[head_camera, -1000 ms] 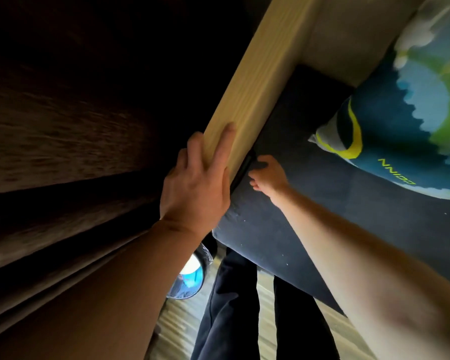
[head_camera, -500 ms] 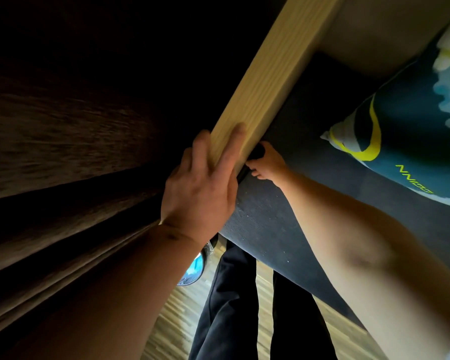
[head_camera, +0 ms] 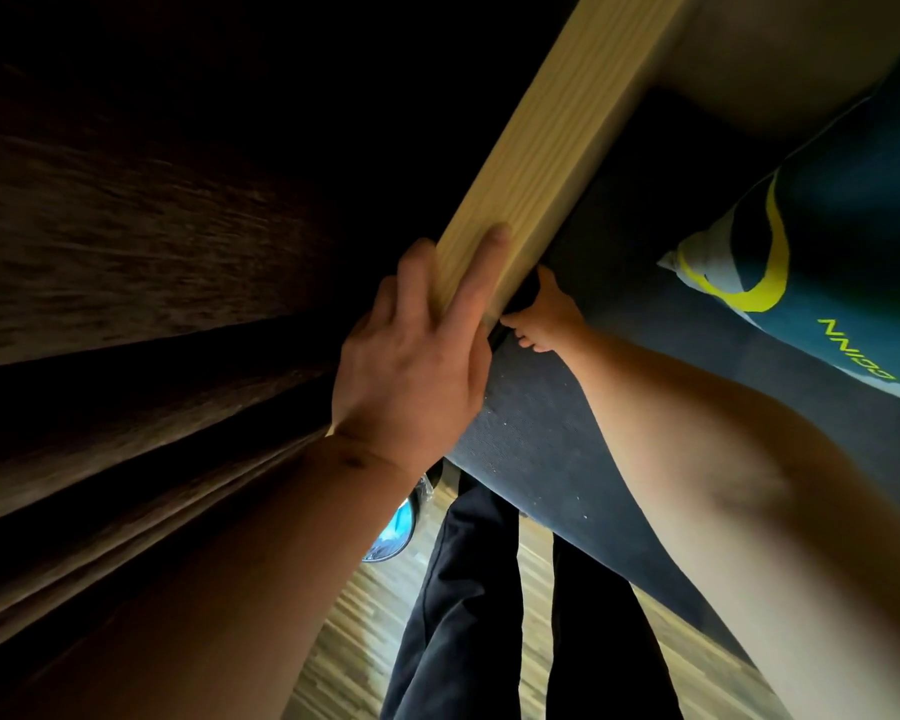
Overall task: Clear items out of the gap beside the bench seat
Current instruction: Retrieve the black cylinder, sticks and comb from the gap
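Note:
A pale wooden side rail (head_camera: 567, 122) runs along the dark grey bench seat cushion (head_camera: 541, 439), with a narrow gap between them. My left hand (head_camera: 411, 366) rests on the near end of the rail, its index finger straight along the top. My right hand (head_camera: 546, 319) is at the gap, thumb and curled fingers pinching a small dark item (head_camera: 523, 298) that shows at the rail's edge. Most of the item is hidden in shadow, and its shape is unclear.
A blue, green and yellow patterned pillow (head_camera: 827, 252) lies on the seat to the right. Dark brown fabric or panelling (head_camera: 126, 226) fills the left side. Below are my dark trousers (head_camera: 468, 615), a wood-strip floor (head_camera: 365, 641) and a shiny blue-and-white round object (head_camera: 396, 527).
My right hand has moved up along the gap, closer to the rail, and its fingers have closed on the dark item. My left hand stays on the rail.

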Demonstrator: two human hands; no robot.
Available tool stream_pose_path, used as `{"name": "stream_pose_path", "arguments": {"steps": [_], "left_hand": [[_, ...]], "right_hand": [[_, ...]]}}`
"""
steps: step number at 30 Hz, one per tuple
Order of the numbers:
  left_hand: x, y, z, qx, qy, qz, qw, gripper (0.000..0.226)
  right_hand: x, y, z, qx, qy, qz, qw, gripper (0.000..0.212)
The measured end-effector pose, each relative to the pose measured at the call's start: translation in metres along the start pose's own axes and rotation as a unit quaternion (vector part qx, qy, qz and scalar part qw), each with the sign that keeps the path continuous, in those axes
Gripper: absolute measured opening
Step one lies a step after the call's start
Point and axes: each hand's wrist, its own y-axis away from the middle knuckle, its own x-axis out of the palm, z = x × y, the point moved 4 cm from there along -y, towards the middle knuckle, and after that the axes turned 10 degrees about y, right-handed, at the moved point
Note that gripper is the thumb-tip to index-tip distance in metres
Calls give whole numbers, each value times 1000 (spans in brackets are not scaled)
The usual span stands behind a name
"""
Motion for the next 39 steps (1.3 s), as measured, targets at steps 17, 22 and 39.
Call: {"name": "stream_pose_path", "arguments": {"steps": [17,22,39], "left_hand": [[-2,-1,1,4,-1,6,1000,70],[-1,0,-1,0,-1,10,1000,76],[-6,4,-1,4,-6,-5,1000,78]], "right_hand": [[25,55,0,-156,44,-119,979,47],[33,91,-13,-185,79,-167,965,44],[-36,212,-39,-244,-133,-282,918,46]]}}
